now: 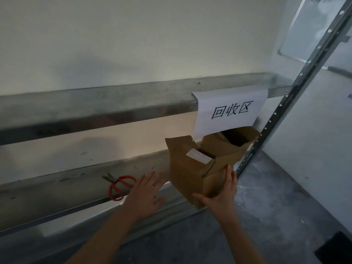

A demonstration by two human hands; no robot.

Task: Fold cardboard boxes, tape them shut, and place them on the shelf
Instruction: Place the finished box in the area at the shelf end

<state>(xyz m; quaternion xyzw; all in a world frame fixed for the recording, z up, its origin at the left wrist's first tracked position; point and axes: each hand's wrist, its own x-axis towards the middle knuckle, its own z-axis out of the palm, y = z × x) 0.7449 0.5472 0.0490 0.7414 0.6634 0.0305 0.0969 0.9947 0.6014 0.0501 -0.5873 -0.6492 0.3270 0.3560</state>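
I am gripping the brown cardboard box at its near right corner with my right hand, left hand spreading flat, empty, over the grey metal shelf, red-handled scissors lying left.

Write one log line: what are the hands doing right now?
right hand: grips cardboard box at shelf | left hand: open, empty | box flaps: open | scissors: on shelf

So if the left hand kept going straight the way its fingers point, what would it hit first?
Probably the cardboard box: the open left hand points up and right toward its left face, though depth is unclear.
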